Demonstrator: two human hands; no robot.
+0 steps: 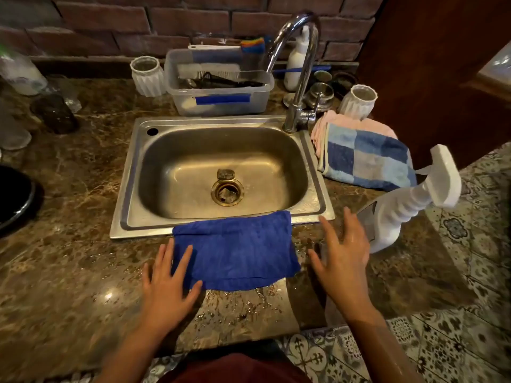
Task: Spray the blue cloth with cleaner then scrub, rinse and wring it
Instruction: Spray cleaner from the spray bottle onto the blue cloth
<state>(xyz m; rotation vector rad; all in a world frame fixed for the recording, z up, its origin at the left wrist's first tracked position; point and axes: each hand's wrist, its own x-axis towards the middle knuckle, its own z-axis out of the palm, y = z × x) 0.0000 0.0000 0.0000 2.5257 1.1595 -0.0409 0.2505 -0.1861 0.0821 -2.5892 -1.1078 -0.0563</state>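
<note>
A folded blue cloth (235,250) lies flat on the wet marble counter, its far edge over the front rim of the steel sink (124,194). My left hand (168,280) rests open with its fingers spread on the cloth's near left corner. My right hand (343,255) hovers open just right of the cloth, holding nothing. A white spray bottle (401,205) stands at the counter's right edge, a little beyond my right hand. The faucet (301,78) arches over the sink's back right corner and no water runs.
A checked blue towel (365,158) on pink cloths lies right of the sink. A clear tub (221,98) of brushes, two white ribbed cups (146,76) and a soap bottle (296,62) line the brick wall. Water drops dot the counter (69,272) near the front edge.
</note>
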